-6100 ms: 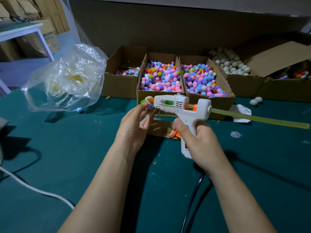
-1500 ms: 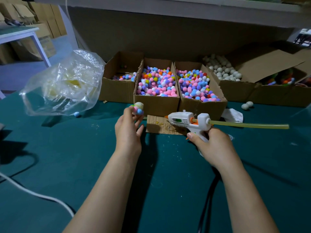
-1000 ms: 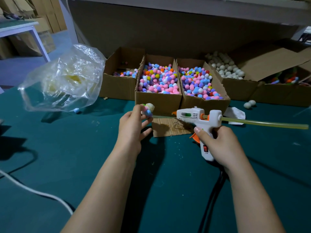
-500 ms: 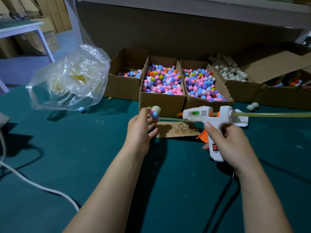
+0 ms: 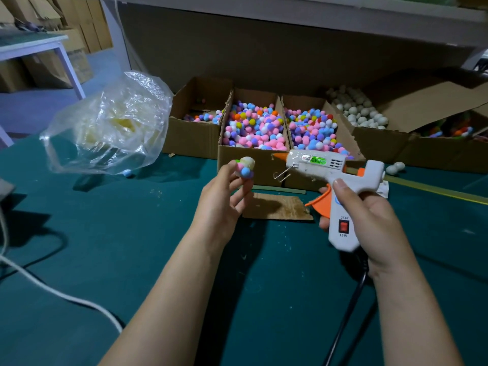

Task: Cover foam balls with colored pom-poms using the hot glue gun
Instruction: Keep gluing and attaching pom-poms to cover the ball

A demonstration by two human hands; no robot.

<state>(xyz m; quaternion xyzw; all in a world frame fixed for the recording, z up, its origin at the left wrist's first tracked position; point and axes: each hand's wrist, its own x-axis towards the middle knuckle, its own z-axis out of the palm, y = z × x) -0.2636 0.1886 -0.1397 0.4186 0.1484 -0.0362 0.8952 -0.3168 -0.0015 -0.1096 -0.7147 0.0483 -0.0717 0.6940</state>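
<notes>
Left hand (image 5: pixel 221 198) pinches a small round foam ball (image 5: pixel 246 167) in a fingertip grip; fuzzy blue and pink pom-poms stuck on its lower side, bare white top. Ball sits above the green felt worktop (image 5: pixel 118 233). Right hand (image 5: pixel 369 215) grip wraps the white plastic glue gun (image 5: pixel 330 173) handle, orange nozzle aimed at the ball, not touching. Open cardboard boxes (image 5: pixel 264 170) of fluffy pom-poms behind. Crinkled clear bag (image 5: pixel 111 125) far left.
</notes>
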